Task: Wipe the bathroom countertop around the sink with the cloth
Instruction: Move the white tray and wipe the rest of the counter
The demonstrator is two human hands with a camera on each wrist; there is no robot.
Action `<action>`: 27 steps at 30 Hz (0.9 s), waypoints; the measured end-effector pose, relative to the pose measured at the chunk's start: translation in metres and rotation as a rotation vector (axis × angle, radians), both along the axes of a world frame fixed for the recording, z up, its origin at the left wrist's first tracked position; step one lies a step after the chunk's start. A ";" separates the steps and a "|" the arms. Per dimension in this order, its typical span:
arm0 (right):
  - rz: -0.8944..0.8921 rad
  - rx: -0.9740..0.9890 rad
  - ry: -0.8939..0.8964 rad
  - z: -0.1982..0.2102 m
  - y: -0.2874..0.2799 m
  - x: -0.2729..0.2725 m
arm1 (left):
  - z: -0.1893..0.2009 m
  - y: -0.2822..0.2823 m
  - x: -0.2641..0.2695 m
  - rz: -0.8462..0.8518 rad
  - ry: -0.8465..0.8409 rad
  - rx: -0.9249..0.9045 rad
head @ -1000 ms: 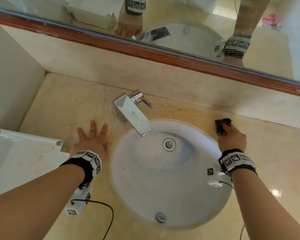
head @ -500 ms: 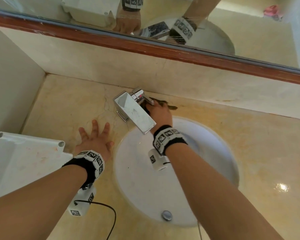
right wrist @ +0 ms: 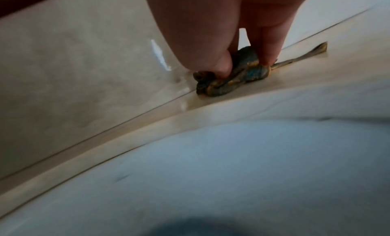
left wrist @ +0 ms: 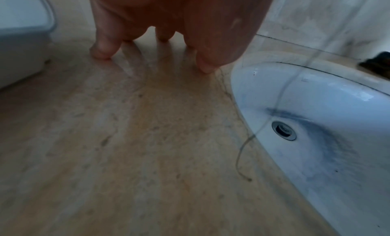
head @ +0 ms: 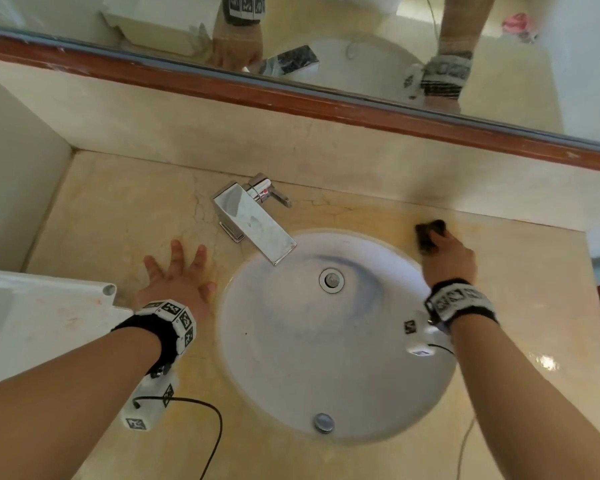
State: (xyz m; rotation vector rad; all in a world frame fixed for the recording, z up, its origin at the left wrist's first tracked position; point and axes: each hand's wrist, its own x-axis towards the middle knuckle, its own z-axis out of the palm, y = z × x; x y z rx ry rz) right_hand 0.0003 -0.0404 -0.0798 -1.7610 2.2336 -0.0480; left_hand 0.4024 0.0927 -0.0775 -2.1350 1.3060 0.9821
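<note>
A small dark bunched cloth lies on the beige marble countertop behind the right rim of the round white sink. My right hand pinches the cloth between thumb and fingers and presses it down near the backsplash seam. My left hand rests flat on the counter left of the sink, fingers spread and straight, holding nothing; its fingertips touch the stone.
A chrome faucet with a lever handle stands behind the sink, its spout over the basin. A white plastic bin sits at the left edge. A mirror with a brown frame runs above the backsplash. A thin cable trails by my left wrist.
My right hand has swept the cloth from beside the faucet handle back right to the far right rim of the sink. The left hand stays planted on the counter.
</note>
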 end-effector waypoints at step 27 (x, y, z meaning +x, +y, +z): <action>0.463 0.164 -0.103 -0.009 -0.009 0.167 | -0.006 -0.011 0.004 0.009 0.011 0.062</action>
